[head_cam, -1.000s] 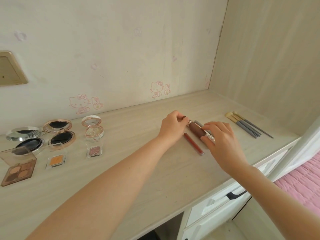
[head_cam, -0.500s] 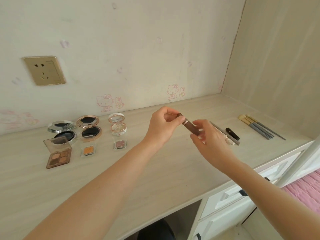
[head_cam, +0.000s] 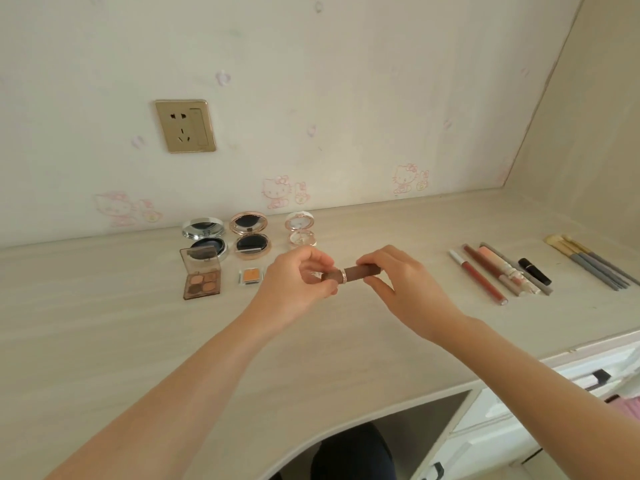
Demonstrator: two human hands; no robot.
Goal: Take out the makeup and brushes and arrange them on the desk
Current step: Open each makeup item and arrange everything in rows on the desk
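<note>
I hold a brown lip gloss tube [head_cam: 360, 273] with a rose-gold ring level above the desk [head_cam: 138, 341]. My left hand [head_cam: 294, 289] pinches its cap end and my right hand [head_cam: 398, 285] grips the body. On the desk at the left stand three open round compacts [head_cam: 250, 239], a four-colour eyeshadow palette [head_cam: 201, 278] and a small orange eyeshadow pan [head_cam: 250, 275]. To the right lie several lip pencils and gloss tubes [head_cam: 491, 271], a black lipstick [head_cam: 535, 271] and several grey-handled brushes [head_cam: 592, 265].
A gold wall socket [head_cam: 185, 125] sits on the back wall. A side wall closes the desk at the right. White drawers [head_cam: 519, 410] with black handles are under the desk's right part, beside a knee gap.
Both hands lifted the brown tube off the desk from beside the red pencil and brought it left, level in front of me. The view swung left and up.
</note>
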